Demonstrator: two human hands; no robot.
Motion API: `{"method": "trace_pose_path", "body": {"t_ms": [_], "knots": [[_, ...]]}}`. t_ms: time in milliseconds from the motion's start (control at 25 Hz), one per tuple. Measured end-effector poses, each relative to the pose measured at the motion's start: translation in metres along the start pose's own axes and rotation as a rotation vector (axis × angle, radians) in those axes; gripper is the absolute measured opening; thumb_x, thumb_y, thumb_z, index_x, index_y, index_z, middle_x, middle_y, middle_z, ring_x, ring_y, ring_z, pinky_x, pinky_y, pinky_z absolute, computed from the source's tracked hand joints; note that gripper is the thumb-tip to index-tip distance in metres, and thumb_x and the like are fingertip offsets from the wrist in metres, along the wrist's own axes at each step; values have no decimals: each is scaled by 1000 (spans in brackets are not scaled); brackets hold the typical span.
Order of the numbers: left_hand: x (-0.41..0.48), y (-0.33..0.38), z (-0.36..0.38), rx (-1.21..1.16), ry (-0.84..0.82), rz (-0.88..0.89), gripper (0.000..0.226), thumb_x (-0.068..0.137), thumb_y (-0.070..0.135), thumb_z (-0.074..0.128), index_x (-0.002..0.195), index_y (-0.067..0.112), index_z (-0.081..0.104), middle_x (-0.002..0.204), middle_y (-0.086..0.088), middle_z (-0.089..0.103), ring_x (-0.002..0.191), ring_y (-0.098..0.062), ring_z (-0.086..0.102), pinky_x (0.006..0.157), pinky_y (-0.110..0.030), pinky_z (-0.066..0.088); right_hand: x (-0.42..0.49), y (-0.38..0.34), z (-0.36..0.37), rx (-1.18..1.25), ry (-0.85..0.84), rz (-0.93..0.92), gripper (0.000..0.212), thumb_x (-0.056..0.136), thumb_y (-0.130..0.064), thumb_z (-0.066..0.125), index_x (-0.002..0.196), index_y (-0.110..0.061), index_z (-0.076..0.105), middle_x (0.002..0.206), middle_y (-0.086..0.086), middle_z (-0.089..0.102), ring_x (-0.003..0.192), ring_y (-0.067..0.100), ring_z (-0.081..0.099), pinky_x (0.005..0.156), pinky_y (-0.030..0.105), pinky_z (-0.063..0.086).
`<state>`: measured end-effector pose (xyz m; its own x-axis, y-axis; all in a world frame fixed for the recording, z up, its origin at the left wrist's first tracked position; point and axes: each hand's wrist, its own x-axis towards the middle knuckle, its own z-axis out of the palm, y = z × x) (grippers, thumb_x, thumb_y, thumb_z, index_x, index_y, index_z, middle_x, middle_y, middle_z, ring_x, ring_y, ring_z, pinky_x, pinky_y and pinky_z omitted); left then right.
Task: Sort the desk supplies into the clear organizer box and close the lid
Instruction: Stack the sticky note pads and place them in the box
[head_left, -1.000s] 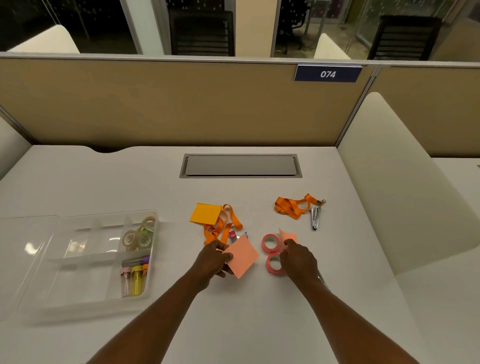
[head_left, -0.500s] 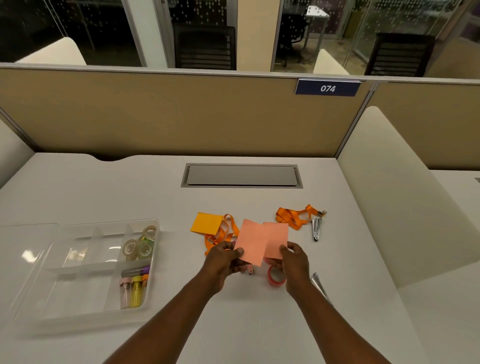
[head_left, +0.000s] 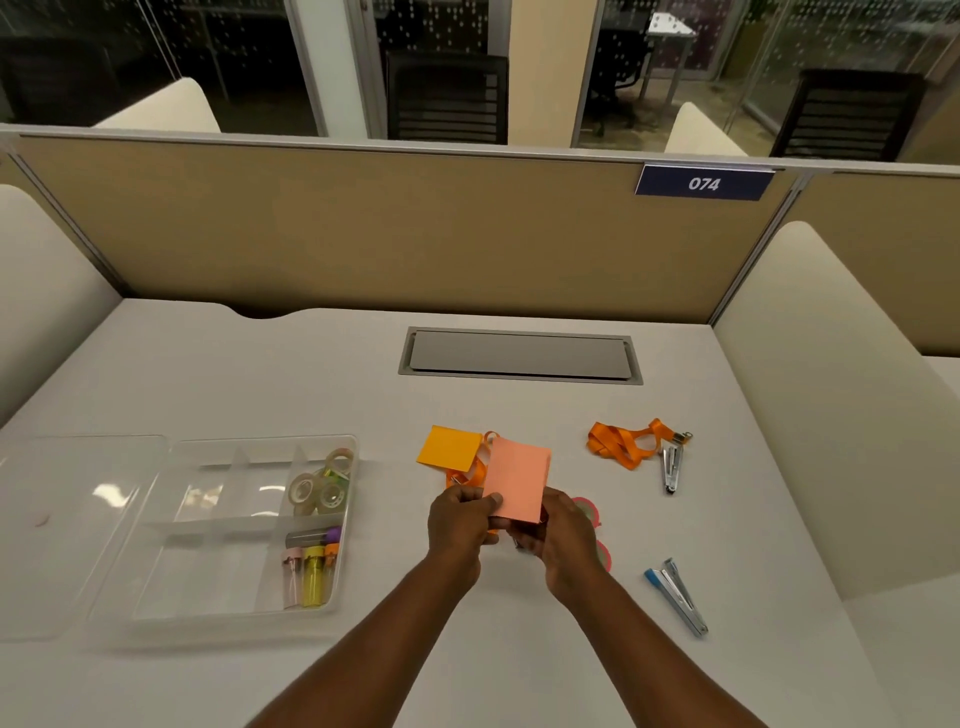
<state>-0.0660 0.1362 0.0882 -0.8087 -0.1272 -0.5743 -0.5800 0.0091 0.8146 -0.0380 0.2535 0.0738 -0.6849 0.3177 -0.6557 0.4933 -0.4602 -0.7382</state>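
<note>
Both hands hold a stack of pink sticky notes (head_left: 517, 478) upright above the desk centre. My left hand (head_left: 460, 522) pinches its lower left corner; my right hand (head_left: 558, 535) grips its lower right edge from behind. The clear organizer box (head_left: 171, 597) sits at the left with its lid (head_left: 67, 519) open flat beside it. Tape rolls (head_left: 319, 486) and small coloured tubes (head_left: 311, 569) fill its right compartments. An orange sticky pad (head_left: 449, 447) lies on an orange lanyard (head_left: 470, 470). Pink tape rolls (head_left: 589, 512) peek out behind my right hand.
A second orange lanyard (head_left: 623, 441) and a small silver stapler (head_left: 671, 467) lie at the right. A blue and silver stapler (head_left: 675, 597) rests near the front right. A metal cable hatch (head_left: 519, 356) is set in the desk ahead, before a tan partition (head_left: 415, 234).
My hands brought two separate pink note stacks together into one, lifted in front of me. The camera tilted so the desk items sit lower in view.
</note>
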Motion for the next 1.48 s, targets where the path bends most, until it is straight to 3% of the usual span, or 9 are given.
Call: {"method": "trace_pose_path", "body": {"t_ms": [160, 280, 520, 720, 880, 1040, 1200, 1360, 1480], "knots": [[6, 0, -10, 98, 42, 59, 14, 89, 15, 68, 99, 8, 60, 100, -10, 70, 80, -26, 72, 66, -34, 61, -4, 2, 16, 29, -16, -6, 19, 100, -33, 52, 112, -19, 56, 110, 9, 68, 98, 33, 71, 70, 36, 62], [11, -1, -17, 193, 44, 113, 18, 89, 23, 69, 99, 11, 60, 99, -8, 70, 72, -21, 72, 62, -29, 59, -3, 4, 23, -104, -7, -40, 18, 98, -24, 58, 114, -17, 57, 116, 11, 68, 95, 30, 72, 71, 34, 63], [46, -9, -38, 527, 101, 382, 22, 87, 38, 67, 89, 17, 61, 92, -1, 66, 87, -21, 65, 72, -29, 50, 1, 4, 20, -258, 135, -99, 25, 98, -19, 57, 122, -11, 54, 113, 16, 68, 89, 29, 71, 44, 19, 49], [96, -16, -58, 1278, -63, 680, 49, 88, 52, 57, 122, 17, 57, 143, -7, 47, 121, -25, 51, 95, -35, 45, 5, 6, 6, -280, 183, -123, 20, 98, -16, 57, 117, -10, 55, 92, 7, 69, 73, 24, 72, 49, 24, 54], [126, -12, -63, 1522, -266, 676, 65, 89, 61, 50, 138, 18, 47, 164, -3, 12, 147, -29, 21, 115, -46, 26, 9, 7, 0, -312, 174, -117, 20, 99, -16, 56, 118, -11, 54, 94, 3, 66, 78, 22, 71, 54, 25, 57], [143, -7, -59, 1577, -396, 634, 75, 90, 63, 47, 150, 21, 31, 164, -2, 6, 150, -30, 10, 119, -50, 14, 13, 8, -1, -357, 182, -122, 18, 99, -18, 56, 117, -15, 53, 96, 2, 66, 76, 18, 70, 52, 21, 54], [149, -3, -62, 1564, -396, 665, 77, 89, 64, 47, 149, 19, 32, 162, -3, 17, 148, -27, 19, 119, -48, 19, 20, 9, 1, -361, 191, -118, 21, 99, -17, 56, 118, -12, 55, 106, 9, 67, 85, 23, 70, 60, 28, 59], [136, 8, -67, 1252, -253, 771, 66, 91, 51, 55, 142, 11, 45, 152, -7, 40, 137, -25, 40, 111, -37, 36, 25, 7, 6, -357, 206, -137, 21, 98, -20, 58, 118, -16, 57, 104, 8, 69, 87, 26, 71, 66, 35, 61], [111, 18, -65, 892, -105, 851, 40, 91, 24, 62, 128, 9, 59, 131, -6, 59, 116, -23, 59, 93, -26, 46, 27, 4, 15, -362, 204, -148, 18, 97, -23, 59, 115, -22, 57, 104, 7, 71, 86, 25, 72, 72, 40, 63]]}}
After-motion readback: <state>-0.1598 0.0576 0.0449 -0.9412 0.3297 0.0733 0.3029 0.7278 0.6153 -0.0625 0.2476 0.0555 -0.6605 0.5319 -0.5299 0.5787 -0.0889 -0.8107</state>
